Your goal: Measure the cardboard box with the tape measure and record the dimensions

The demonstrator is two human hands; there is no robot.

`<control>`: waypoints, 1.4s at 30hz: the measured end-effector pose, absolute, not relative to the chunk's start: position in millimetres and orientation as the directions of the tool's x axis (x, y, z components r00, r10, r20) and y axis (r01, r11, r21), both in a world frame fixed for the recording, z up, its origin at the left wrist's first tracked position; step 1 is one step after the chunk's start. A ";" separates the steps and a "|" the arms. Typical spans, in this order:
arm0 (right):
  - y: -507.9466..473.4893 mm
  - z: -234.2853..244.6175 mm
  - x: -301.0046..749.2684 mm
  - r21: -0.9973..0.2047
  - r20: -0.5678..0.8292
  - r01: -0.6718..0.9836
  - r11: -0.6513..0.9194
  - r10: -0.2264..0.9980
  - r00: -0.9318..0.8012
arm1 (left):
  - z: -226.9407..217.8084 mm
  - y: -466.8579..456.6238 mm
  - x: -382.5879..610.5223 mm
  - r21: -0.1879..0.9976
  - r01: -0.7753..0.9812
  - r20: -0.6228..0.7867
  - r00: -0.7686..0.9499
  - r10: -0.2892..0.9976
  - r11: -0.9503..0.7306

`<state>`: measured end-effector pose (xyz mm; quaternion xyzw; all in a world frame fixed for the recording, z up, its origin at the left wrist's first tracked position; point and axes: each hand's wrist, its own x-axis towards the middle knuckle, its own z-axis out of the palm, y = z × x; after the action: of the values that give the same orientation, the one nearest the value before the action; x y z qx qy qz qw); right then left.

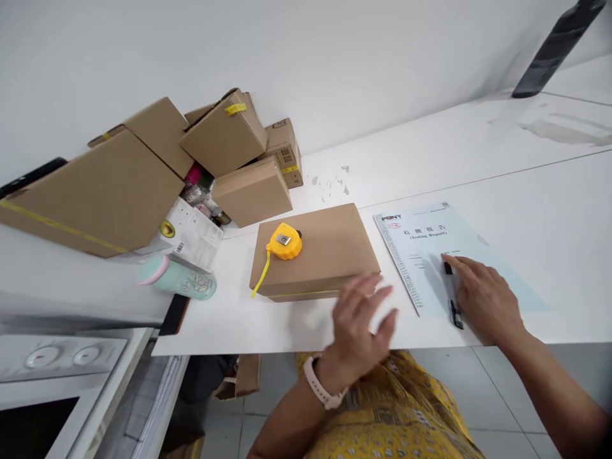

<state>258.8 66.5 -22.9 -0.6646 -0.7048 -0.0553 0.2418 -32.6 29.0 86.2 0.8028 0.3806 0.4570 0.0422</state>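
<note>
One closed cardboard box (329, 236) stands before me, its contents hidden; right of it lies one report booklet (406, 245); my left hand (358, 322) hangs open by the box's near edge, fingers apart; my right hand (490, 296) is palm down over the booklet. One yellow tape measure (285, 243) sits on the box; one pen (451, 294) lies on the booklet against my right fingers, gripped or not, I cannot tell.

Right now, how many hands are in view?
2: the left hand is raised at the near side of the box under the tape measure; the right hand is over the report, beside the pen.
</note>
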 end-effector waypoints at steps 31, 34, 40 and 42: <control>53.0 137.5 111.2 -0.970 -0.072 -0.214 -0.119 0.974 -0.214 | 169.1 57.4 -136.4 0.997 -0.017 -0.069 0.191 0.979 0.074; 84.5 136.9 124.5 -0.974 -0.042 -0.217 -0.066 0.993 -0.114 | 182.2 79.8 -177.6 0.998 0.052 -0.046 0.030 0.999 0.044; 137.5 108.3 136.9 -0.980 -0.073 -0.180 -0.090 0.992 -0.098 | 180.0 128.3 -252.9 0.995 0.053 -0.076 -0.086 0.993 0.080; 145.3 98.1 134.9 -0.994 -0.048 -0.088 -0.058 0.993 -0.107 | 173.6 135.8 -268.6 0.993 0.052 -0.103 -0.099 0.990 0.108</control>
<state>134.9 145.3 98.1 -0.4628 -0.4888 0.5610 0.4818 -268.6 135.8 173.6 0.4624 0.5635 0.4817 0.4865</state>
